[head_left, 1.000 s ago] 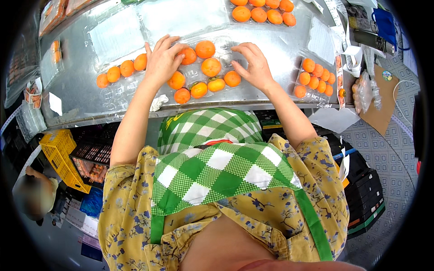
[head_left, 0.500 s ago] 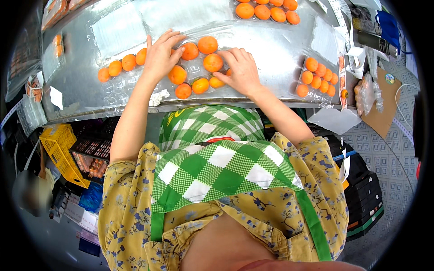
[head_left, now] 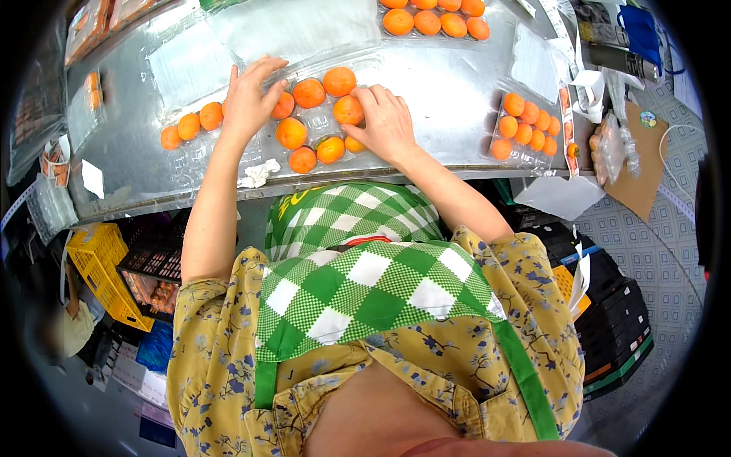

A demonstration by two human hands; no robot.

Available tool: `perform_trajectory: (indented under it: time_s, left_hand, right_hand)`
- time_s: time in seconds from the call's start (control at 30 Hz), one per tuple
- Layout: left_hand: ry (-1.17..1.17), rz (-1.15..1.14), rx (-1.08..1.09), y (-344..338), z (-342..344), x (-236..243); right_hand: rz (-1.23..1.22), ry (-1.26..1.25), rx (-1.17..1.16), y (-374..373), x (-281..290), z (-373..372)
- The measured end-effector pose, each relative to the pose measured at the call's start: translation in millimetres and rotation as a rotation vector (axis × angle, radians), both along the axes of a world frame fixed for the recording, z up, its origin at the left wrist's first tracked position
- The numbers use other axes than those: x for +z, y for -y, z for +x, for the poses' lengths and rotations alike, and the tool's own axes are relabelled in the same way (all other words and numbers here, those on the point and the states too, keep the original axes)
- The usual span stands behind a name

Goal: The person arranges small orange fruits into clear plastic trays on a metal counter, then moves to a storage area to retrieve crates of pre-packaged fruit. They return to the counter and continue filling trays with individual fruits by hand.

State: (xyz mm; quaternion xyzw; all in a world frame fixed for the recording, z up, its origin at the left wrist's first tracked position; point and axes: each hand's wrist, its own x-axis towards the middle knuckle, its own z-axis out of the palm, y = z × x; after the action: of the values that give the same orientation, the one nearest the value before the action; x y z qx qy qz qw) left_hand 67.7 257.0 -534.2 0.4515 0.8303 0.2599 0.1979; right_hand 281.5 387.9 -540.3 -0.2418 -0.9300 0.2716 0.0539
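Note:
A clear plastic tray on the metal table holds several round orange fruits set in a loose ring; their exact kind cannot be told. My left hand is at the tray's left side, fingers spread and the thumb just above a fruit. On the right side, my right hand curls its fingers and thumb around an orange fruit that rests in the tray. That hand partly covers a lower fruit. Left of my left wrist, a row of similar fruits sits in clear plastic.
Filled fruit trays stand at the far right and near right. Pale flat packs lie farther back. Crumpled white tissue is by the table's front edge. A yellow crate stands below left, black crates below right.
The view has shifted slightly. My right hand has moved a little left and its fingers have come in against a fruit. My left hand stays by the tray's left side.

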Motion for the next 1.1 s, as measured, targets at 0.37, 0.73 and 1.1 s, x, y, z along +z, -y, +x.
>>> perform_trajectory:
  time_s: [0.37, 0.73, 1.1]
  left_hand:
    - [0.0, 0.047, 0.007, -1, -6, 4]
    - [0.027, 0.107, 0.021, -4, -16, 14]
    - [0.086, 0.137, 0.072, -7, -18, 12]
  right_hand:
    - [-0.085, -0.095, -0.043, 2, -11, 0]
    - [-0.1, -0.103, -0.018, -2, -12, 1]
    - [0.147, -0.207, 0.267, -5, 3, -46]
